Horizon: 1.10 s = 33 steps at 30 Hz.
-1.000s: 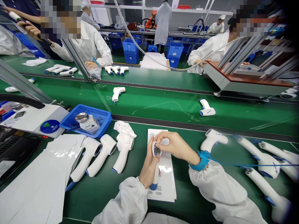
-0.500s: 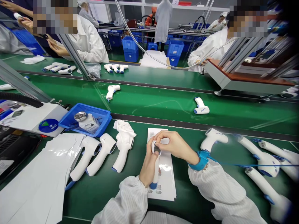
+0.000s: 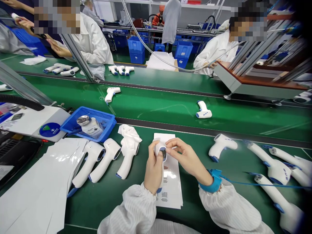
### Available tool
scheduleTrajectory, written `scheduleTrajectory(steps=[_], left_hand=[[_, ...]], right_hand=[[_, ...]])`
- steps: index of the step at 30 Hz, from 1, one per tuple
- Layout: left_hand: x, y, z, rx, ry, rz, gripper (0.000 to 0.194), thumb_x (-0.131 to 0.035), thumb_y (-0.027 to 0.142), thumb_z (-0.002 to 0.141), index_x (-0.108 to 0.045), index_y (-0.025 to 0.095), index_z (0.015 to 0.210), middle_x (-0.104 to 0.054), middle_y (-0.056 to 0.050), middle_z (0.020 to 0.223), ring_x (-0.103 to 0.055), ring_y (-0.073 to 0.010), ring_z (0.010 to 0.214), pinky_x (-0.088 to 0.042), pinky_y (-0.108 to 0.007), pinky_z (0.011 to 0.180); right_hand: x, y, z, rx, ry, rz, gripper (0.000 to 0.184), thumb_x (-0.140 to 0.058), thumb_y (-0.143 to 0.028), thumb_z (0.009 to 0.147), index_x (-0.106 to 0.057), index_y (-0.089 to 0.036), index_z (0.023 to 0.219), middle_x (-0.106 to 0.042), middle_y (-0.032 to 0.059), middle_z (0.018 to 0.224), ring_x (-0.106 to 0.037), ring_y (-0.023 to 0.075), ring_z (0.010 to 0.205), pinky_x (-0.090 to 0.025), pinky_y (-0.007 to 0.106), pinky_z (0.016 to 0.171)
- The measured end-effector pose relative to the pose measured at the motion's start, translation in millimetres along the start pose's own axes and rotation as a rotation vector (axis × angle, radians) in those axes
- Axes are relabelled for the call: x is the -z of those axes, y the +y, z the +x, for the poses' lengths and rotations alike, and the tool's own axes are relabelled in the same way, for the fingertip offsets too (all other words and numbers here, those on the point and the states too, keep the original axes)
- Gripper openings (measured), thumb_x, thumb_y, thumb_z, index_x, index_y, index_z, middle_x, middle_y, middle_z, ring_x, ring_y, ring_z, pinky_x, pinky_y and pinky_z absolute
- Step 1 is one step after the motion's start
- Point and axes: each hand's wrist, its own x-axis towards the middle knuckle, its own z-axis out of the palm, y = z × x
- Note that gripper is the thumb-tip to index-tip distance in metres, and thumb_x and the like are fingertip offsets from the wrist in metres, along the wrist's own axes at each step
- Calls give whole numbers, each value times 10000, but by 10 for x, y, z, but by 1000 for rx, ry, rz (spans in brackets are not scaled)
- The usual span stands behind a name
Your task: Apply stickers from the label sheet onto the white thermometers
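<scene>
My left hand (image 3: pixel 154 169) is wrapped around a white infrared thermometer (image 3: pixel 164 157), whose dark screen end faces up toward me. Its handle points down, mostly hidden behind the hand, and a blue tip shows below. My right hand (image 3: pixel 186 157) has its thumb and index finger bent together at the screen's rim, touching the thermometer; anything thin between them is too small to see. A blue band is around the right wrist. Under both hands lie printed white sheets (image 3: pixel 172 191). To the left, one thermometer (image 3: pixel 126 162) is draped with a white cloth (image 3: pixel 129 135).
Two more thermometers (image 3: pixel 107 159) lie beside a paper stack (image 3: pixel 36 188). A blue tray (image 3: pixel 108 128) holds a bottle with a metal cap. Several thermometers (image 3: pixel 275 162) lie at right, near a blue cord (image 3: pixel 243 183). Behind runs a green conveyor (image 3: pixel 151 104); co-workers (image 3: pixel 94 42) sit beyond.
The thermometer in my left hand has tilted, showing more of its head and screen. My right hand has lowered slightly and its fingers shifted along the rim. Two thermometers on the conveyor moved left.
</scene>
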Motion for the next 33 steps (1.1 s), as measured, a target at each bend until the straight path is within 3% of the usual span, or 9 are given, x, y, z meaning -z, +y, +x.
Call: scheduleTrajectory(steps=[5, 9, 14, 17, 20, 23, 26, 29, 33], left_hand=[[10, 11, -21, -72, 28, 84, 322, -376, 374, 971, -403, 333, 1289, -422, -30, 1430, -552, -212, 1096, -545, -267, 676], [13, 23, -36, -92, 35, 121, 316, -378, 339, 972, -406, 293, 1283, -551, -57, 1265, -610, -190, 953, -518, -306, 737], [12, 18, -52, -103, 31, 111, 318, -382, 333, 973, -403, 286, 1287, -554, -54, 1244, -609, -183, 951, -510, -303, 758], [19, 11, -57, -83, 22, 90, 337, -386, 386, 972, -406, 300, 1297, -532, -58, 1259, -611, -168, 878, -509, -270, 665], [35, 36, -61, 11, -39, -23, 395, -376, 481, 959, -380, 319, 1320, -572, -41, 1088, -558, -110, 618, -469, -242, 523], [53, 103, -76, 144, -159, -180, 462, -404, 510, 934, -309, 345, 1356, -551, 5, 917, -436, -65, 447, -424, -233, 438], [62, 176, -115, 138, -250, -250, 618, -575, 279, 829, -284, 349, 1370, -542, -11, 1023, -473, -68, 518, -448, -233, 484], [56, 210, -168, 89, -282, -220, 783, -547, 83, 717, -249, 330, 1398, -550, -13, 989, -460, -72, 535, -446, -240, 520], [43, 181, -203, 37, -245, -109, 796, -501, 62, 728, -233, 349, 1419, -557, -16, 1015, -464, -83, 545, -460, -256, 531]], right_hand=[[-62, -76, -26, 49, 64, -53, 127, -665, -287, 821, -643, -215, 719, -617, 43, 943, -602, 181, 887, -494, 304, 750], [-95, -179, -89, 126, 44, -96, 132, -652, -243, 824, -605, -221, 703, -625, 30, 885, -601, 173, 820, -488, 298, 723], [-133, -256, -183, 20, 33, -200, 71, -596, -267, 866, -530, -244, 849, -655, -14, 735, -640, 153, 654, -487, 280, 615], [-110, -232, -155, -60, -25, -38, 140, -612, -279, 843, -480, -246, 880, -634, -28, 730, -639, 144, 634, -497, 268, 587], [-68, -188, -90, -124, -14, 176, 177, -594, -332, 855, -440, -245, 862, -534, -67, 635, -560, 117, 524, -477, 255, 522], [-58, -175, -48, -24, 71, 110, 201, -634, -350, 832, -494, -242, 928, -587, -8, 827, -603, 153, 748, -509, 293, 656], [-88, -199, -29, 121, 28, -15, 199, -674, -302, 809, -579, -251, 977, -596, 41, 1048, -567, 203, 998, -468, 362, 869], [-132, -218, -6, 149, 40, 23, 53, -639, -289, 851, -613, -244, 861, -594, 25, 939, -566, 195, 925, -451, 350, 848], [-204, -204, -8, 118, 87, 119, 122, -570, -283, 899, -579, -236, 786, -580, 16, 879, -565, 187, 883, -452, 343, 843]])
